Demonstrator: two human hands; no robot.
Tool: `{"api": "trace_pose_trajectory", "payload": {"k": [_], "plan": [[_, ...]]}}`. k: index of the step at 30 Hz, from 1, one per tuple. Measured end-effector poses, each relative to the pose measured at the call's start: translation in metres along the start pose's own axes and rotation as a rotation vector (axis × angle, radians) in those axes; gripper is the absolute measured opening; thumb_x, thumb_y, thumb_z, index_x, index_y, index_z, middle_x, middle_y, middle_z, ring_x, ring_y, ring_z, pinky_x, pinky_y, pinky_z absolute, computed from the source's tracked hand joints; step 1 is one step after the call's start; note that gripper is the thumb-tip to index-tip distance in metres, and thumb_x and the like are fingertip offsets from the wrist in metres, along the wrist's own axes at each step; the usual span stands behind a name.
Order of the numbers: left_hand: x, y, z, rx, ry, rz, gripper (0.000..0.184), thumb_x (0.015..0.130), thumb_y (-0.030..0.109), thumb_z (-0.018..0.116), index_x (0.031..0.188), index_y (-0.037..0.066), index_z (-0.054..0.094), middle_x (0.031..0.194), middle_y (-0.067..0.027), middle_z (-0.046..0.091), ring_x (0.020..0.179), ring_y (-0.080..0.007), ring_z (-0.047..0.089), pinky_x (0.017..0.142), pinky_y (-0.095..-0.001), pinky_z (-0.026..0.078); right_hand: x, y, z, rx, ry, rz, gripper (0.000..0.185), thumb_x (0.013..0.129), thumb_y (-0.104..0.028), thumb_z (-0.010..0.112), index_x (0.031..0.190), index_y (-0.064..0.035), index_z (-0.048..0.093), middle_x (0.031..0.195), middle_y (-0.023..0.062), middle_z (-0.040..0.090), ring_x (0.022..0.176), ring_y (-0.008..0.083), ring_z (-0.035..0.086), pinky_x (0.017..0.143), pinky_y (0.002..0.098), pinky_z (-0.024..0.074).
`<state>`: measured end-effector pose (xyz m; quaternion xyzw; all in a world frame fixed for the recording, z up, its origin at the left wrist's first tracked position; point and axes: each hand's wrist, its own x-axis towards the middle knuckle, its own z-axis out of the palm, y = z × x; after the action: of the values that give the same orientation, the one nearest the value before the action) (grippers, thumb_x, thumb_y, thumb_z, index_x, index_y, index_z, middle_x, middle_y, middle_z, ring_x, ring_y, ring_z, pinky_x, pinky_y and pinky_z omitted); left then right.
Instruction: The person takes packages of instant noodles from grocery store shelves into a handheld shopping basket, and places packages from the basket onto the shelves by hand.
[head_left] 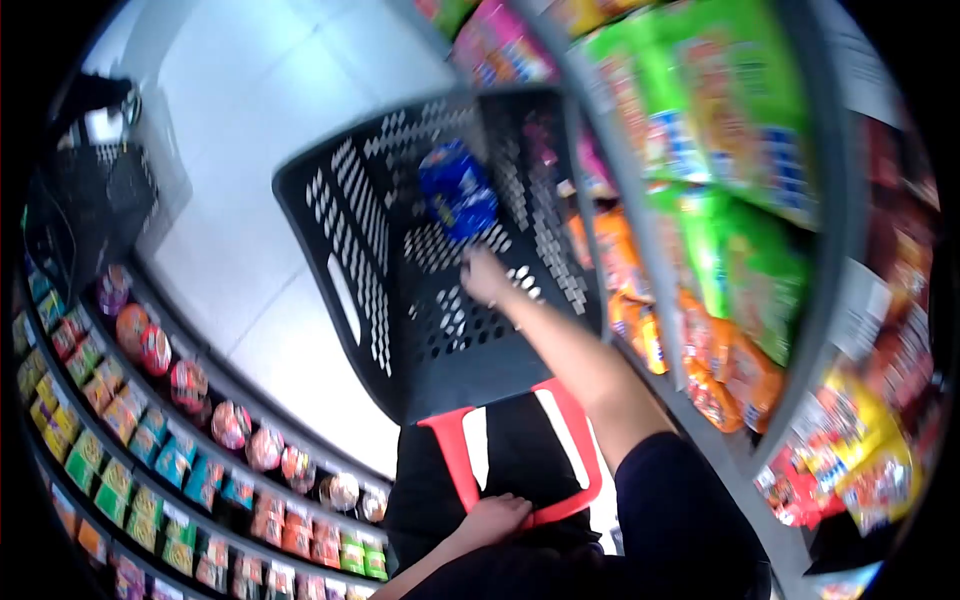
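Observation:
A dark grey shopping basket (pixel 395 385) with slotted sides stands in front of me, its red handle (pixel 455 460) tilted toward my body. Closed on that handle is my left hand (pixel 500 518). My right hand (pixel 485 277) reaches down inside the basket, at the lower end of a shiny blue packet (pixel 458 190). Motion blur smears its fingers, so whether they grip the packet or only touch it is unclear.
Shelves with green bags (pixel 740 100), orange bags (pixel 710 350) and yellow bags (pixel 850 440) run close along the right. On the left, curved shelves hold round tubs (pixel 231 424) and several small packs. Another dark basket (pixel 120 195) is at far left, above the pale tiled floor (pixel 230 100).

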<state>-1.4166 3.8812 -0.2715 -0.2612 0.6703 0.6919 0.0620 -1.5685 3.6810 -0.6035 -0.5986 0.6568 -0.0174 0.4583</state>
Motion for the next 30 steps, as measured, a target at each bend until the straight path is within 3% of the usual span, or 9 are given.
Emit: {"api": "trace_pose_trajectory", "payload": {"k": [5, 8, 10, 14, 18, 20, 25, 26, 30], "plan": [[-0.016, 0.036, -0.023, 0.249, 0.072, 0.078, 0.032, 0.077, 0.017, 0.061, 0.106, 0.004, 0.055, 0.094, -0.0103, 0.056, 0.09, -0.0281, 0.056, 0.075, -0.0394, 0.047, -0.191, -0.081, -0.177, 0.151, -0.129, -0.025, 0.019, 0.085, -0.016, 0.055, 0.099, -0.0036, 0.059, 0.095, 0.019, 0.06, 0.09, 0.0336, 0.06, 0.076, 0.0393, 0.0481], [-0.028, 0.042, -0.031, 0.324, 0.064, 0.168, 0.039, 0.079, 0.013, 0.058, 0.115, 0.002, 0.051, 0.099, -0.0132, 0.056, 0.093, -0.0302, 0.056, 0.078, -0.0404, 0.047, -0.303, -0.128, -0.272, 0.255, 0.217, -0.184, 0.024, 0.084, -0.012, 0.057, 0.107, -0.0049, 0.058, 0.093, 0.0131, 0.061, 0.083, 0.03, 0.062, 0.074, 0.0378, 0.0501], [-0.031, 0.045, -0.039, 0.369, 0.008, 0.195, 0.041, 0.082, 0.011, 0.053, 0.121, 0.001, 0.048, 0.104, -0.0156, 0.056, 0.097, -0.032, 0.055, 0.081, -0.0412, 0.047, -0.368, -0.161, -0.356, -0.033, 0.364, -0.368, 0.027, 0.085, -0.011, 0.056, 0.111, -0.0063, 0.056, 0.094, 0.0118, 0.062, 0.085, 0.0285, 0.062, 0.075, 0.0377, 0.0504], [-0.021, 0.048, -0.058, 0.448, -0.136, 0.182, 0.039, 0.093, 0.015, 0.036, 0.129, -0.001, 0.041, 0.113, -0.0229, 0.058, 0.097, -0.0386, 0.059, 0.082, -0.0437, 0.048, -0.517, -0.269, -0.515, -0.261, 0.975, -0.241, 0.02, 0.083, -0.003, 0.056, 0.102, -0.0045, 0.06, 0.093, 0.0124, 0.063, 0.09, 0.0274, 0.061, 0.078, 0.0375, 0.0493], [-0.014, 0.078, -0.08, 0.433, 0.016, 0.028, 0.043, 0.092, 0.024, 0.046, 0.127, 0.0, 0.04, 0.103, -0.027, 0.059, 0.091, -0.0417, 0.059, 0.076, -0.0475, 0.048, -0.657, -0.294, -0.597, -0.766, 1.686, -0.192, 0.029, 0.078, 0.005, 0.056, 0.105, -0.0037, 0.058, 0.099, 0.0118, 0.062, 0.099, 0.0294, 0.059, 0.091, 0.0372, 0.0434], [-0.015, 0.102, -0.098, 0.46, 0.11, 0.012, 0.044, 0.091, 0.028, 0.049, 0.124, -0.001, 0.041, 0.099, -0.0284, 0.06, 0.089, -0.043, 0.059, 0.076, -0.0487, 0.048, -0.709, -0.289, -0.634, -0.902, 1.827, -0.194, 0.031, 0.078, 0.004, 0.057, 0.109, -0.0027, 0.056, 0.108, 0.0138, 0.059, 0.108, 0.0306, 0.054, 0.096, 0.0384, 0.0399], [0.01, 0.066, -0.103, 0.464, 0.012, 0.034, 0.041, 0.089, 0.031, 0.052, 0.113, 0.0, 0.04, 0.088, -0.0311, 0.06, 0.082, -0.0457, 0.06, 0.073, -0.0522, 0.048, -0.787, -0.253, -0.68, -1.236, 1.983, 0.187, 0.04, 0.083, -0.016, 0.063, 0.119, -0.0016, 0.051, 0.117, 0.02, 0.05, 0.111, 0.0347, 0.047, 0.097, 0.0427, 0.038], [0.02, 0.05, -0.098, 0.467, 0.008, 0.061, 0.042, 0.089, 0.031, 0.052, 0.114, 0.0, 0.039, 0.088, -0.0317, 0.059, 0.081, -0.0461, 0.06, 0.072, -0.0526, 0.048, -0.794, -0.252, -0.684, -1.058, 1.908, 0.357, 0.043, 0.085, -0.023, 0.061, 0.121, -0.0004, 0.05, 0.116, 0.02, 0.051, 0.112, 0.0356, 0.047, 0.097, 0.0429, 0.0376], [0.025, 0.076, -0.118, 0.722, -0.177, 0.331, 0.027, 0.09, 0.025, 0.049, 0.106, 0.004, 0.051, 0.096, -0.0215, 0.06, 0.094, -0.0385, 0.057, 0.08, -0.0447, 0.048, -0.803, -0.242, -0.693, -1.039, 1.842, 0.272, 0.038, 0.085, -0.025, 0.063, 0.117, -0.0064, 0.056, 0.108, 0.0146, 0.055, 0.104, 0.0327, 0.049, 0.093, 0.0402, 0.0402]]}}
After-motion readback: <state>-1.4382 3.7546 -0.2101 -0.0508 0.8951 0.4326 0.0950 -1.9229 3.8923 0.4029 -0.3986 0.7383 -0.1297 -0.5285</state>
